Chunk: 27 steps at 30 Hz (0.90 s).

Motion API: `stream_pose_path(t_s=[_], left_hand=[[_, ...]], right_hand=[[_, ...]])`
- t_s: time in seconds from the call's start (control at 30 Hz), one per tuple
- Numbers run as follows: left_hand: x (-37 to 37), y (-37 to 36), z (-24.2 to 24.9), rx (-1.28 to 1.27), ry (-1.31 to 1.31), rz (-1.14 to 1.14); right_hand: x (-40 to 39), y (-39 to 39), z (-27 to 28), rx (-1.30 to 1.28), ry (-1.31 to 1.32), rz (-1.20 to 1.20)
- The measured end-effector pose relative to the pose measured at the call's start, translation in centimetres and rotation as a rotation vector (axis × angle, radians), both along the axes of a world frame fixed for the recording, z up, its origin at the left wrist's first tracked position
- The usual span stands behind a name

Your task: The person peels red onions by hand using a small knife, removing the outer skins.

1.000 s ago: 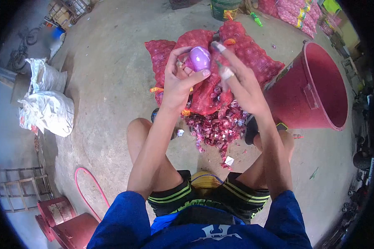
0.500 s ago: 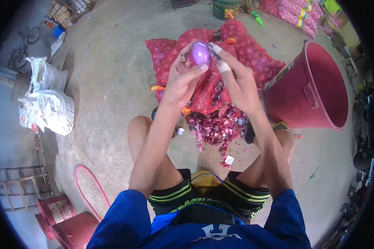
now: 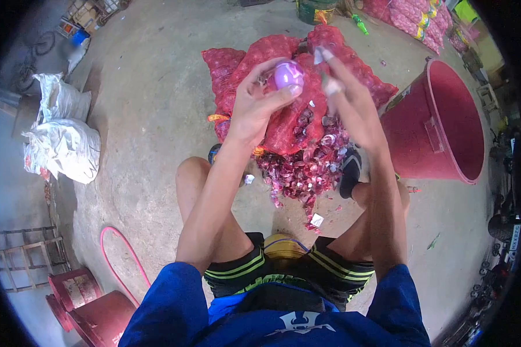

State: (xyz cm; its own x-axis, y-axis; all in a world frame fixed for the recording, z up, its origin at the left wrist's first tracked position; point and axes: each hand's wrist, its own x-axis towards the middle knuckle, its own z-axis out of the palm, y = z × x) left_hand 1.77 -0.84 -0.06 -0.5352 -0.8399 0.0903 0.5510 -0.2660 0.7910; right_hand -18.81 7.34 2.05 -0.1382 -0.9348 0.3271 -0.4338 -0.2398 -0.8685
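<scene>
My left hand [image 3: 255, 107] is closed round a shiny purple onion [image 3: 289, 76], its thumb on the lower side. Just to the right, apart from the onion, my right hand [image 3: 350, 104] is blurred, with white wraps on its fingers and a small pale piece [image 3: 318, 56] at the fingertips; what else it holds cannot be made out. Beneath both hands lie red mesh sacks [image 3: 228, 72] full of onions. A heap of red onion skins [image 3: 307, 173] lies on the floor between my feet.
A large red bin [image 3: 411, 133] stands at the right. White sacks [image 3: 66, 147] are at the left, above a pink hose [image 3: 118, 231] and red buckets [image 3: 101, 318]. More full sacks [image 3: 408, 20] and a green bucket [image 3: 315, 10] are at the back.
My right hand has moved away from the onion to the right, with a pale piece at its fingertips. My left hand still holds the onion, slightly further right, and more pale surface shows on it.
</scene>
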Motion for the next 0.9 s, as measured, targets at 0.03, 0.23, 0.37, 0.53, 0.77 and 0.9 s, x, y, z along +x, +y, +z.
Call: stream_pose_path(t_s=[0.03,0.23,0.37,0.53,0.77,0.9], left_hand=[[-0.1,-0.2,-0.1,-0.105,-0.070,0.071],[0.4,0.2,0.3,-0.209,-0.172,0.176],[0.5,-0.1,0.3,-0.127,-0.130,0.133],[0.6,0.6,0.7,-0.197,-0.083,0.087],[0.2,0.1,0.5,-0.388,-0.180,0.224],[1.2,-1.0,-0.2,-0.631,-0.423,0.413]], right_hand=[[0.7,0.4,0.5,0.000,0.000,0.005],[1.5,0.8,0.6,-0.088,0.241,0.123],[1.6,0.0,-0.7,-0.182,0.338,0.056],[1.8,-0.8,-0.6,-0.015,-0.270,-0.097],[0.4,0.3,-1.0,0.104,0.070,-0.117],[1.4,1.3,0.2,0.005,0.243,0.025]])
